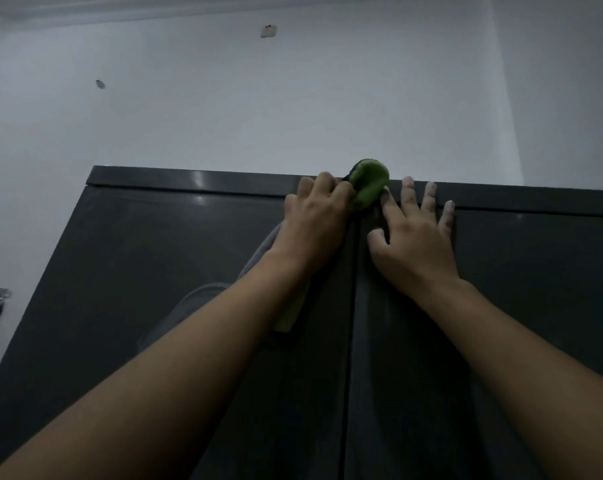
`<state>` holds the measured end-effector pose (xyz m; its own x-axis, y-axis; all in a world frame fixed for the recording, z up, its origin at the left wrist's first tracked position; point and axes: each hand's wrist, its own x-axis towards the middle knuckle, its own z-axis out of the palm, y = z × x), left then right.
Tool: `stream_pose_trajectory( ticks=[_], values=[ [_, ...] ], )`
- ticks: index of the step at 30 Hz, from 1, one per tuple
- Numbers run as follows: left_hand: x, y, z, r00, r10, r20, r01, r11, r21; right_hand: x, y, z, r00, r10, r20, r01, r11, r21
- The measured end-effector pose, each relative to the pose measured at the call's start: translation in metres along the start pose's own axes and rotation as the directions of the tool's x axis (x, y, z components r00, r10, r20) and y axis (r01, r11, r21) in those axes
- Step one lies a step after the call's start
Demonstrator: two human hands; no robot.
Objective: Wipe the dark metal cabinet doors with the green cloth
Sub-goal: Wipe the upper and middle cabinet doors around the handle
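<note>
Left hand: my fingers curl round the green cloth, pressing its bunched wad against the cabinet's top rail, just left of the seam between the doors.
Right hand: flat on the right door, fingers spread and straight, gripping nothing; the forefinger touches the cloth's lower right edge.
Cloth's place: high at the far top edge, the wad poking above the rail (a paler strip hangs under my left wrist).
Left door: dark and glossy, mirroring my arm.
Wall: pale, with a small square plate high above.
</note>
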<state>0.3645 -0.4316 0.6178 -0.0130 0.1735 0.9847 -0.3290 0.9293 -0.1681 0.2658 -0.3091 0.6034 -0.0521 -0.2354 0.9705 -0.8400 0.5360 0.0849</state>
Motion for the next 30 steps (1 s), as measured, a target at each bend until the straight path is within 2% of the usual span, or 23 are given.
stream_pose_trajectory(
  ticks=[3, 8, 13, 15, 17, 20, 22, 25, 26, 27, 30],
  values=[
    [-0.003, -0.042, -0.012, 0.989, -0.104, -0.104, 0.095, 0.991, -0.089, -0.005, -0.006, 0.009, 0.999, 0.014, -0.038, -0.015, 1.0, -0.027],
    [-0.017, -0.108, -0.032, 0.941, -0.249, -0.23, 0.222, 0.965, -0.136, -0.007, -0.009, 0.012, 0.998, 0.027, -0.053, -0.031, 0.997, -0.069],
    [-0.015, -0.12, -0.034, 0.88, -0.386, -0.278, 0.348, 0.921, -0.177, -0.008, -0.012, 0.014, 0.997, 0.04, -0.065, -0.047, 0.994, -0.097],
    [-0.014, -0.104, -0.031, 0.911, -0.326, -0.254, 0.281, 0.939, -0.197, -0.007, -0.013, 0.015, 0.996, 0.041, -0.075, -0.048, 0.994, -0.102],
    [-0.017, -0.088, -0.027, 0.964, -0.159, -0.212, 0.116, 0.973, -0.2, -0.008, -0.013, 0.015, 0.996, 0.037, -0.086, -0.046, 0.993, -0.109],
    [-0.018, -0.085, -0.027, 0.985, -0.015, -0.171, -0.015, 0.985, -0.173, -0.009, -0.013, 0.015, 0.995, 0.039, -0.09, -0.05, 0.992, -0.118],
    [-0.013, -0.089, -0.028, 0.979, -0.055, -0.196, 0.023, 0.987, -0.16, -0.009, -0.013, 0.016, 0.995, 0.039, -0.094, -0.05, 0.991, -0.122],
    [0.005, -0.083, -0.024, 0.921, -0.304, -0.244, 0.243, 0.937, -0.25, -0.009, -0.014, 0.017, 0.994, 0.044, -0.105, -0.057, 0.99, -0.128],
    [0.011, -0.074, -0.022, 0.907, -0.346, -0.238, 0.281, 0.922, -0.268, -0.009, -0.014, 0.018, 0.994, 0.044, -0.104, -0.057, 0.99, -0.13],
    [0.015, -0.064, -0.019, 0.915, -0.333, -0.226, 0.27, 0.924, -0.271, -0.009, -0.013, 0.018, 0.994, 0.044, -0.101, -0.057, 0.99, -0.132],
    [0.015, -0.039, -0.01, 0.97, -0.145, -0.194, 0.095, 0.964, -0.247, -0.01, -0.012, 0.018, 0.993, 0.036, -0.111, -0.051, 0.99, -0.133]
  ],
)
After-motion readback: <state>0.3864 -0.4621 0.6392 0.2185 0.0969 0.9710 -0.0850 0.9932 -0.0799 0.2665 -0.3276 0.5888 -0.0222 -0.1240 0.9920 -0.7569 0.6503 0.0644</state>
